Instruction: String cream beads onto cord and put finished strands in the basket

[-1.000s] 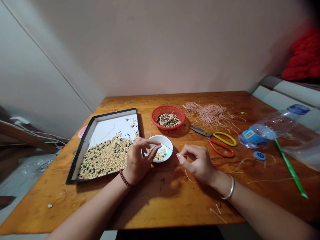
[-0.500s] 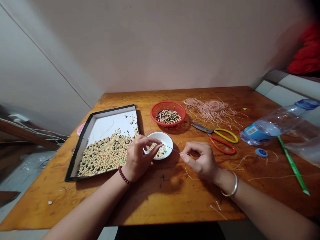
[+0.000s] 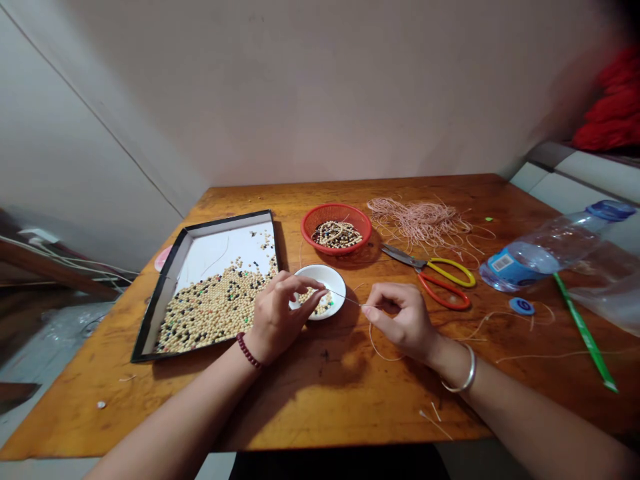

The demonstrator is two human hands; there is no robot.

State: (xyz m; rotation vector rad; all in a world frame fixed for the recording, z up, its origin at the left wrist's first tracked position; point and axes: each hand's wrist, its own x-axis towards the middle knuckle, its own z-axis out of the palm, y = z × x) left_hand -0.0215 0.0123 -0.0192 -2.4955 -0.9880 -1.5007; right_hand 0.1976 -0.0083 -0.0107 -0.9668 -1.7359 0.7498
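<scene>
My right hand (image 3: 403, 317) is closed, pinching a thin straight needle (image 3: 345, 297) between thumb and forefinger. A pale thread (image 3: 376, 348) loops down below this hand onto the table. Over a small white bowl (image 3: 336, 279) with beads in it, my left hand (image 3: 283, 303) is closed in a pinch at the needle's far end. Whatever sits between its fingertips is too small to make out. Left of that hand lies a black-edged tray (image 3: 200, 230), its near part covered with cream, black and a few coloured beads (image 3: 215, 310).
Behind the bowl stands a red basket (image 3: 306, 227) holding strung beads (image 3: 337, 233). Scissors (image 3: 450, 287) and a heap of pink thread (image 3: 420, 220) lie to its right. Further right are a plastic bottle (image 3: 545, 250), its blue cap (image 3: 522, 306) and a green strip (image 3: 585, 333).
Both hands stay almost in place, with the needle still stretched between them. The view has shifted very slightly.
</scene>
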